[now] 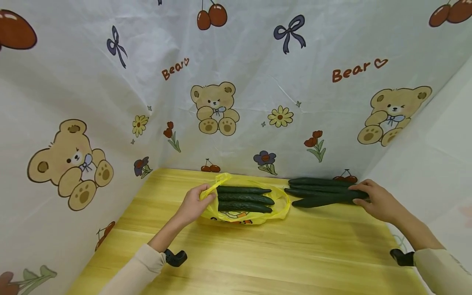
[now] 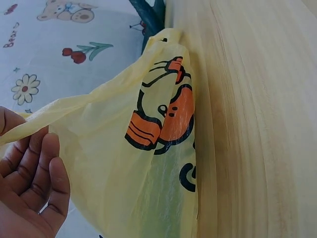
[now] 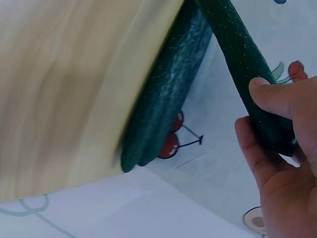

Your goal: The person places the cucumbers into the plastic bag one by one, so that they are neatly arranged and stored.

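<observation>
A thin yellow plastic bag (image 1: 283,209) lies on its side with its mouth toward the right, and three dark green cucumbers (image 1: 246,198) show inside it. My left hand (image 1: 195,203) grips the bag's upper edge near the handle; in the left wrist view its fingers (image 2: 37,168) curl under the stretched plastic. To the right, my right hand (image 1: 380,203) holds one cucumber (image 3: 242,64) near its end, thumb on one side and fingers on the other. That cucumber is tilted up off the wood in the right wrist view, beside other cucumbers (image 3: 166,94) lying on the table.
The wooden table (image 1: 280,258) ends at a white cloth backdrop (image 1: 250,139) printed with bears and flowers, which rises behind and at the left. A plain white surface (image 1: 435,164) stands along the right. The loose cucumbers (image 1: 313,181) lie close to the back edge.
</observation>
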Demonstrator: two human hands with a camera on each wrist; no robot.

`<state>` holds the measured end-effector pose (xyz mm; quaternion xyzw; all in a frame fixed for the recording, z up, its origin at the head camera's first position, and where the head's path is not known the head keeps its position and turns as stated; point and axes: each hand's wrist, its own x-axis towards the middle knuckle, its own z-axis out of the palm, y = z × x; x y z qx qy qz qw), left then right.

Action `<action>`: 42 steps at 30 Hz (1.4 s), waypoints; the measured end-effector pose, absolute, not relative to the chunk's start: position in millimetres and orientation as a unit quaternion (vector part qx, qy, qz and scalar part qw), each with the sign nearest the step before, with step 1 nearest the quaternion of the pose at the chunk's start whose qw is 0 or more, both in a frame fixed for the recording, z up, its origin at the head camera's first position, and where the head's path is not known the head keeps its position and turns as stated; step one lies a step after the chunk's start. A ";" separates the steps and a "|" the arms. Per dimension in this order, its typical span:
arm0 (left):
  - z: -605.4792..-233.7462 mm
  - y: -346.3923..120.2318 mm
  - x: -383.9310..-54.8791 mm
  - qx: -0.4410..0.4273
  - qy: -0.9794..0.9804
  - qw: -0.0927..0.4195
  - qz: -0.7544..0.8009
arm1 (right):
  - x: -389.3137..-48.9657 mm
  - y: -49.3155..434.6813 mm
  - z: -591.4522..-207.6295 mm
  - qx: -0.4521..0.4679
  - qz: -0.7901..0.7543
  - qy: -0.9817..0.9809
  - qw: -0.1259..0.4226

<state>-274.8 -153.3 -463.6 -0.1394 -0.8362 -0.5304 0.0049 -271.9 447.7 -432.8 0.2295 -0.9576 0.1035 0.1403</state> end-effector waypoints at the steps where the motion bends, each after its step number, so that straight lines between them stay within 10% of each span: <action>1: -463.7 -153.3 -274.6 -0.139 -0.836 0.005 -0.530 | -271.4 444.0 -429.4 0.231 0.108 -0.957 0.140; 42: -461.4 -160.0 -271.7 -0.159 -0.832 0.021 -0.531 | -276.8 335.9 -359.2 0.356 0.130 -0.887 0.266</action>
